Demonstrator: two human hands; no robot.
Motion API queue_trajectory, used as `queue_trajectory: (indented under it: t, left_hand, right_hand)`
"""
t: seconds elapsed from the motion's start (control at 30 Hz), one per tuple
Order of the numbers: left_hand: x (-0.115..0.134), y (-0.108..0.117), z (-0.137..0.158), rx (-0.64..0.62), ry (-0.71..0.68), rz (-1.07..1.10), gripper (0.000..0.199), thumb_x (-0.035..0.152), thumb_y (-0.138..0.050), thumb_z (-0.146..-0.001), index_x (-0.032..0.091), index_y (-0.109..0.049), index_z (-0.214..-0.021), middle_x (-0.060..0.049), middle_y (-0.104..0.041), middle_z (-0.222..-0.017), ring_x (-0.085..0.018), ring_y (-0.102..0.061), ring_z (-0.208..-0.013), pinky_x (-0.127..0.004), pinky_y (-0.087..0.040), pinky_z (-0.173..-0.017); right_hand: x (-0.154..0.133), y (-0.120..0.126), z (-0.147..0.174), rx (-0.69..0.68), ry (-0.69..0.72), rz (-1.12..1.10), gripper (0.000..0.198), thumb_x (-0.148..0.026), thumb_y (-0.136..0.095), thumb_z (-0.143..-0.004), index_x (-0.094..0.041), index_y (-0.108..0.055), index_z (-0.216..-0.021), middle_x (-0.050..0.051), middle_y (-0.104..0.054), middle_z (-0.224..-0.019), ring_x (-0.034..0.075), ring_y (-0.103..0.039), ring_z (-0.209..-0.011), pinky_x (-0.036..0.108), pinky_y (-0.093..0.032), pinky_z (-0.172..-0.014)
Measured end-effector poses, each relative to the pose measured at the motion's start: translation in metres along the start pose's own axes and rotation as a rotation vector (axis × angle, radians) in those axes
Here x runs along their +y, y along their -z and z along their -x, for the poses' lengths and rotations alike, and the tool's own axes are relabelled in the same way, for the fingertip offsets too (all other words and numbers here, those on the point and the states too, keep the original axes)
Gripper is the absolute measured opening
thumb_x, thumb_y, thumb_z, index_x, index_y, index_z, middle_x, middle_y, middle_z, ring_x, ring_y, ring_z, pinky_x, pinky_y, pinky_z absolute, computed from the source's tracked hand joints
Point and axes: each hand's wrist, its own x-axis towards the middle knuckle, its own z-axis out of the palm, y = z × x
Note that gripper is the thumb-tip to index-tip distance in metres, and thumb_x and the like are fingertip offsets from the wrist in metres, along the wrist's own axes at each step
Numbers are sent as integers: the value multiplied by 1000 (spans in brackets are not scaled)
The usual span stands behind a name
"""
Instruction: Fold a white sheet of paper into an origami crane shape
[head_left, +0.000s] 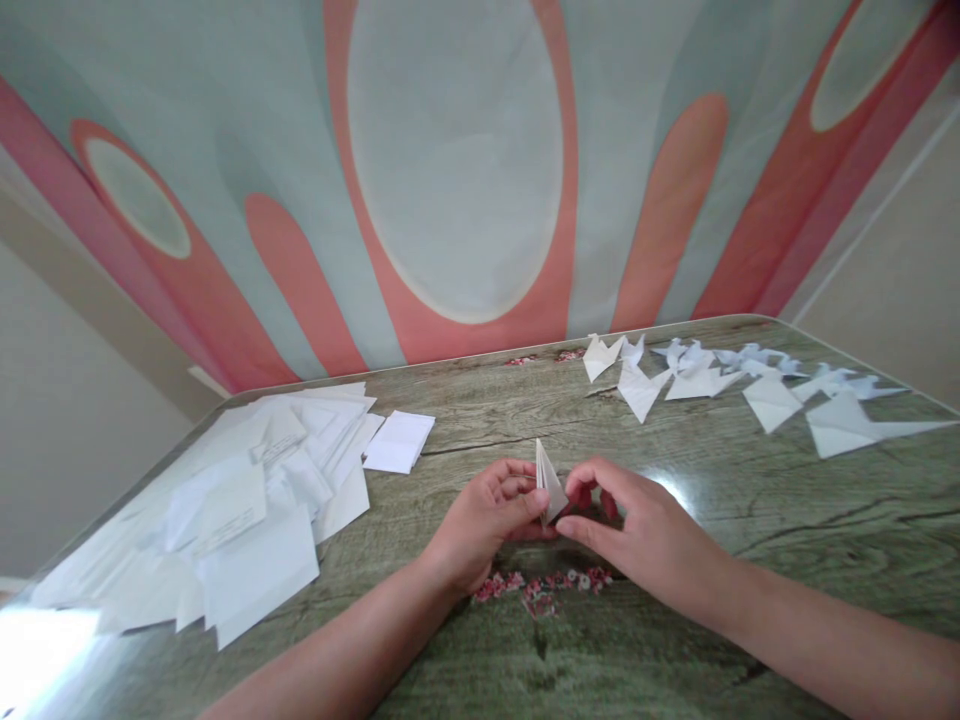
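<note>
A small piece of folded white paper (551, 485), narrow and pointed at the top with several layers, stands upright over the table's near middle. My left hand (504, 510) is closed on it, thumb in front and fingers behind. Just to the right, my right hand (626, 510) has its thumb and curled index finger apart, close to the paper's lower right edge. Whether its fingertips touch the paper I cannot tell.
A large heap of white paper sheets (262, 560) covers the table's left side, with a small stack of paper squares (400, 442) beside it. Several folded paper cranes (772, 400) stand at the back right. Behind the wood-patterned table (480, 410) hangs a patterned curtain (457, 150).
</note>
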Motion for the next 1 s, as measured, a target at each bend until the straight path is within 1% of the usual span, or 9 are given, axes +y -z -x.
queue_trajectory:
  t: [0.13, 0.3, 0.37, 0.47, 0.53, 0.6, 0.73, 0.87, 1.0]
  left_hand:
    - [-3, -2, 1, -5, -23, -5, 46, 32, -84, -65, 16, -56, -98, -3, -66, -89, -14, -64, -78, -26, -52, -72]
    - [-3, -3, 2, -28, -34, 21, 40, 31, -81, -69, 15, -57, -97, -4, -66, -88, -15, -64, -79, -31, -54, -75]
    - [-1, -3, 2, -29, -25, 26, 39, 31, -80, -70, 15, -57, -97, -5, -66, -87, -16, -64, -79, -32, -54, -76]
    - [0, -4, 3, -62, -29, 11, 36, 31, -78, -73, 14, -59, -98, -6, -66, -87, -16, -64, -80, -34, -55, -77]
    - [1, -4, 4, -78, -28, -3, 33, 33, -76, -75, 14, -60, -97, -6, -66, -87, -17, -64, -82, -34, -55, -79]
    - [0, -4, 3, -79, -32, -32, 31, 35, -74, -76, 14, -62, -96, -6, -67, -88, -17, -64, -82, -34, -56, -79]
    - [-2, -4, 1, -68, -88, -96, 38, 31, -75, -74, 15, -60, -105, -6, -68, -90, -18, -65, -83, -32, -55, -78]
    - [-3, -5, 1, 16, -200, -160, 59, 19, -75, -74, 23, -44, -123, -1, -68, -90, -14, -67, -73, -27, -53, -73]
    - [-1, -5, 4, 60, -293, -242, 42, 18, -69, -79, 23, -48, -115, -2, -67, -90, -14, -67, -75, -27, -54, -72]
  right_hand:
    - [-2, -2, 2, 34, 63, 14, 14, -24, -68, -80, -23, -56, -87, 0, -59, -86, 18, -55, -81, 31, -43, -72]
    - [2, -1, -3, 38, 79, -61, 4, -19, -58, -86, -23, -60, -87, 1, -60, -90, 16, -56, -82, 29, -43, -74]
    - [3, 0, -6, 32, 39, -96, 5, -20, -57, -87, -22, -60, -83, 0, -62, -87, 16, -58, -79, 29, -43, -72]
    - [5, 2, -8, 20, -106, -146, 8, -28, -60, -85, -22, -61, -79, -1, -64, -79, 16, -59, -71, 27, -43, -64]
    - [7, 4, -9, 7, -195, -187, 10, -32, -62, -83, -22, -61, -80, -2, -66, -76, 15, -59, -67, 27, -43, -61]
    - [11, 6, -10, -5, -228, -226, 11, -33, -63, -81, -22, -62, -82, -2, -67, -76, 15, -60, -66, 27, -44, -62]
    - [16, 4, -11, -23, -215, -293, 11, -32, -63, -81, -22, -61, -83, -3, -66, -74, 15, -61, -70, 26, -45, -64]
    - [13, 2, -12, 9, -153, -330, 10, -29, -62, -82, -23, -59, -90, -3, -64, -79, 15, -61, -75, 27, -47, -69]
    - [8, 3, -10, 30, -75, -287, 14, -25, -62, -84, -26, -62, -98, -1, -66, -90, 16, -62, -82, 29, -48, -75]
